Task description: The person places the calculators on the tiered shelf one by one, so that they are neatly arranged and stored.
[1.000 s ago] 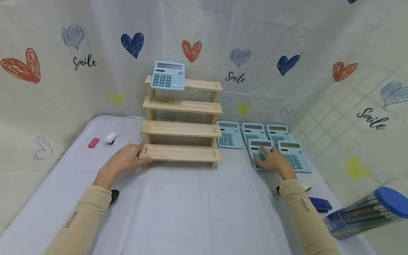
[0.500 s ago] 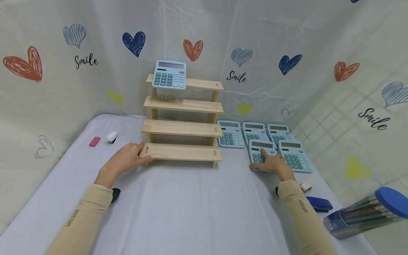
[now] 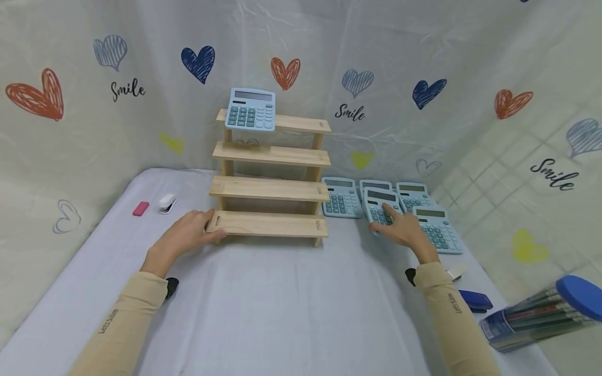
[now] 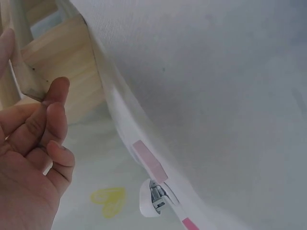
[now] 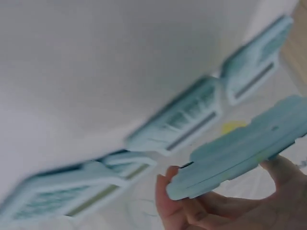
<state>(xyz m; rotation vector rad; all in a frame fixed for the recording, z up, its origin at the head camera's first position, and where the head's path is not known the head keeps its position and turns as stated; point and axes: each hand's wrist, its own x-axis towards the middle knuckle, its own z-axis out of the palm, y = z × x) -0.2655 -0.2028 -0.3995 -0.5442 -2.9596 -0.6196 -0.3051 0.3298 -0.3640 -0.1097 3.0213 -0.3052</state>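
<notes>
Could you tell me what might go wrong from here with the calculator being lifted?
The right hand holds the lifted calculator only by its near edge, so it could slip onto the calculators on the table. The calculator on the top shelf overhangs the wooden rack; a nudge from the left hand might tip it.

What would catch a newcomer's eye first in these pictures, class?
First, the stepped wooden shelf at the middle of the table, with one light blue calculator propped on its top step. Next, the right hand gripping another calculator, lifted off the cloth above the four calculators lying flat to the shelf's right. The left hand rests against the bottom step's left end.
</notes>
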